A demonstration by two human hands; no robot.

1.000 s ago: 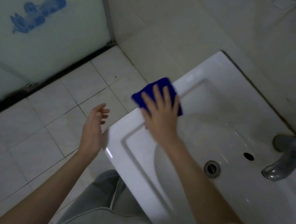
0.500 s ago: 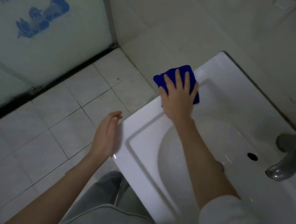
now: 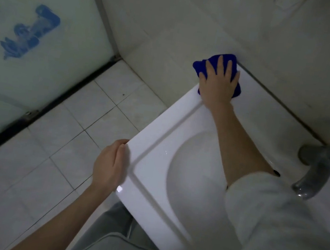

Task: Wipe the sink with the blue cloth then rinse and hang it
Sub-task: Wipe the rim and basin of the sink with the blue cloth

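Note:
The blue cloth (image 3: 199, 66) lies on the far left corner of the white sink (image 3: 158, 136), up against the tiled wall. My right hand (image 3: 219, 83) presses flat on the cloth with its fingers spread and covers most of it. My left hand (image 3: 109, 163) holds the sink's near left corner, thumb on top of the rim and fingers curled over the edge. My right forearm crosses the basin and hides the drain.
A grey faucet (image 3: 313, 174) stands at the sink's right back, with the overflow hole (image 3: 276, 173) beside it. A frosted glass door (image 3: 33, 41) with a blue print closes off the left. Pale floor tiles (image 3: 59, 152) lie below, and my legs stand against the sink's front.
My right hand slid the cloth along the left rim to the far corner by the wall. My left hand moved from the air onto the sink's near corner.

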